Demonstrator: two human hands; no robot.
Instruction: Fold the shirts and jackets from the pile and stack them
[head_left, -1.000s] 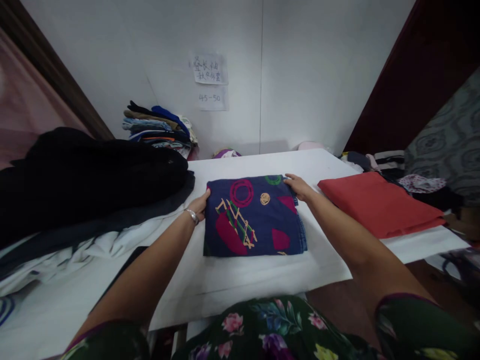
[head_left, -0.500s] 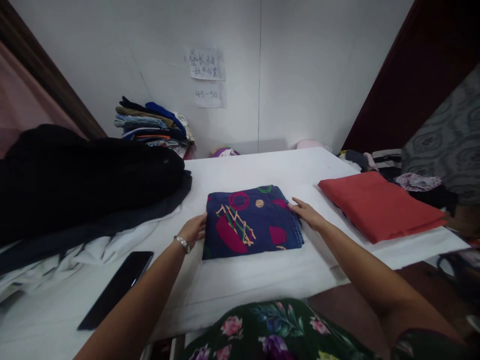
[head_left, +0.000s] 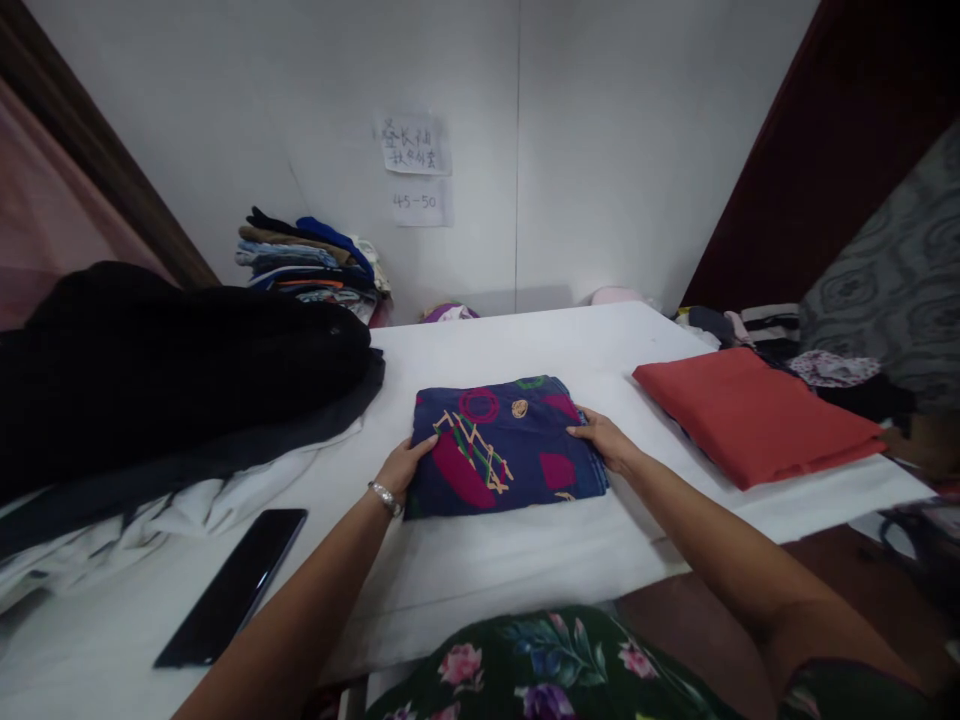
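Observation:
In the middle of the white-covered table lies a folded dark blue garment with magenta patches, green rings and tan line patterns. My left hand, with a silver bracelet at the wrist, grips its left edge, thumb on top and fingers out of sight beneath. On the opposite side, my right hand holds the right edge, its thumb also over the top. Layered fold edges show along that right side. The garment rests flat on the table.
A folded red cloth lies to the right. Dark clothes are heaped at left, with a black phone in front. Folded clothes are stacked by the wall, and more clothing lies beyond the table's right edge.
Both hands have closed on the garment's sides, the left thumb moving onto its top and the right thumb coming down over the edge. The garment itself has stayed in place.

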